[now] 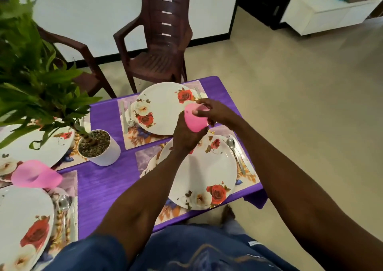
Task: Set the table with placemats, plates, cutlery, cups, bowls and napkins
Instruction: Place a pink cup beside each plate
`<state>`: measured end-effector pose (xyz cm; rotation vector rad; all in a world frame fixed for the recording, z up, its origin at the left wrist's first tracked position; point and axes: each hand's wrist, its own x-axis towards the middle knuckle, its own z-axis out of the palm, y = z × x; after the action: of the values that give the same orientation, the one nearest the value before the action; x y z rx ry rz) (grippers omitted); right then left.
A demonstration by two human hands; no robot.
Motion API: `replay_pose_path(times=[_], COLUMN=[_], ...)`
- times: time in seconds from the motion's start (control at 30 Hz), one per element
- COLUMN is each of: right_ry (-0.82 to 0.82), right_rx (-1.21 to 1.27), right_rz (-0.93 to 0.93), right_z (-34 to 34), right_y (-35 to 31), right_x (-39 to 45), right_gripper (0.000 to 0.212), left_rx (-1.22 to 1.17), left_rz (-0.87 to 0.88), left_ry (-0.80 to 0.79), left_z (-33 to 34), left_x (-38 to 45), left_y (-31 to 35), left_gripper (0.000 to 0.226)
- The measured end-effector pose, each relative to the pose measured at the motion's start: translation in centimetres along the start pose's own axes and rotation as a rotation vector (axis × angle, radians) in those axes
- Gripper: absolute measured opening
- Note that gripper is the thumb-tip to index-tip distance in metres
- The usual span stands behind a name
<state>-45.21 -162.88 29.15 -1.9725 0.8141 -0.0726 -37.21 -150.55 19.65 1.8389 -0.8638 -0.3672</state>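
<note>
Bottom left of the frame there's a rose-print plate (22,225) with a spoon (64,203) beside it, and a pink cup (36,174) lying just above. Centre frame, both hands hold another pink plastic cup (194,118) up over the near-right plate (204,173). The left hand (186,135) cups it from below, fingers wrapped round the body. The right hand (215,111) pinches the rim from above. The cup is tilted, its mouth pointing up-right toward the far plate (161,107). A potted plant (99,146) stands left of centre on the purple tablecloth (107,179).
</note>
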Motion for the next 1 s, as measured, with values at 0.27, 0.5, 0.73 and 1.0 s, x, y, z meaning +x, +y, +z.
replay_pose_path(times=[0.27,0.5,0.73,1.0], right_ry=[-0.017,0.190,0.086,0.034], right_rx=[-0.070,0.181,-0.031,-0.062], right_rz=[-0.172,-0.177,-0.134,-0.070], right_z=[-4.6,-6.4,-3.5,-2.5], right_y=[2.5,4.9,8.3,11.5], right_x=[0.8,1.4,3.1,3.4], right_gripper=[0.083,0.080,0.089,0.086], left_rx=[0.069,0.099,0.138,0.134], left_rz=[-0.107,-0.318,-0.348,-0.358], left_ry=[0.180,0.510,0.551,0.503], left_z=[4.5,7.7,6.7,5.9], left_x=[-0.5,-4.6,-7.0,-7.2], left_y=[2.5,3.5,3.3,2.9], left_gripper=[0.093,0.096,0.093,0.090])
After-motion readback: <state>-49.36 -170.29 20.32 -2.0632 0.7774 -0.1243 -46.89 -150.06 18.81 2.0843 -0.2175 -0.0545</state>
